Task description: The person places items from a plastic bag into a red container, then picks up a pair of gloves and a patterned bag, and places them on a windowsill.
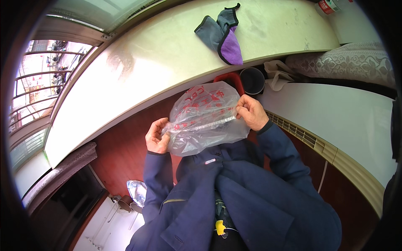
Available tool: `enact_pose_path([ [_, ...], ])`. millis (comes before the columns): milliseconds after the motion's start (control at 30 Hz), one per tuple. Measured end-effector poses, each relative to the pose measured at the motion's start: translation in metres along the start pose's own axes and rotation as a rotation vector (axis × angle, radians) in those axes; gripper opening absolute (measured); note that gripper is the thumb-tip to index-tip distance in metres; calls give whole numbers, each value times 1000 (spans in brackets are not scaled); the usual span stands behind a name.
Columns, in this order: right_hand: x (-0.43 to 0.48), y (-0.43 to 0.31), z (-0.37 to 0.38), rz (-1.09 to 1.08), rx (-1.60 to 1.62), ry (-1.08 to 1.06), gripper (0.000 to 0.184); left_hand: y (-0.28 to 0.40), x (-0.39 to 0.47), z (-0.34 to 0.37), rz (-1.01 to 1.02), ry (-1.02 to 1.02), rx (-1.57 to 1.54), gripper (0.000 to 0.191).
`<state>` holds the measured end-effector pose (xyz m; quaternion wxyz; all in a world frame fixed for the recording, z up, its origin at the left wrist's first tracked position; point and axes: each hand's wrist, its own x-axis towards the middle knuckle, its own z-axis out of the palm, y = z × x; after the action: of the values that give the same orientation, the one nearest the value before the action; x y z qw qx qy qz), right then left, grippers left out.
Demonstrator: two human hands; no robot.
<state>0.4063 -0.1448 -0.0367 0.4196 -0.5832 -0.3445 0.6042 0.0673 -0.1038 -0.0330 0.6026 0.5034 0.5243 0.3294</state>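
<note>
A clear plastic bag [204, 119] with red printing is spread between both hands, in front of the dark blue jacket. My left hand [158, 135] pinches its left edge between thumb and fingers. My right hand [252, 112] grips the bag's right side near its upper part. Beyond the bag, a folded grey and purple cloth [220, 37] with black edging lies on the pale windowsill [150, 56]. The bag partly covers a red container [230, 78] under the sill's edge.
A dark grey bin [252, 80] stands beside the red container. At the right are a white appliance surface with a beige grille [292, 128] and a patterned fabric cover [345, 64]. A barred window [40, 84] is at the left. Pans [125, 203] show at the lower left.
</note>
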Motion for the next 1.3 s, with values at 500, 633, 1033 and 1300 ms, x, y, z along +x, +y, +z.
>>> enact_pose_path([
  [500,-9,-10,9,53,-102,237,5,48,-1,60,594,155,695,45],
  [633,-11,-17,17,148,37,113,7,57,13,104,718,-167,799,51],
  [1033,-18,-11,-4,177,142,-77,8,16,25,116,621,-131,485,21],
  [1300,-30,-3,5,71,-47,-170,31,14,22,111,436,-78,354,16],
])
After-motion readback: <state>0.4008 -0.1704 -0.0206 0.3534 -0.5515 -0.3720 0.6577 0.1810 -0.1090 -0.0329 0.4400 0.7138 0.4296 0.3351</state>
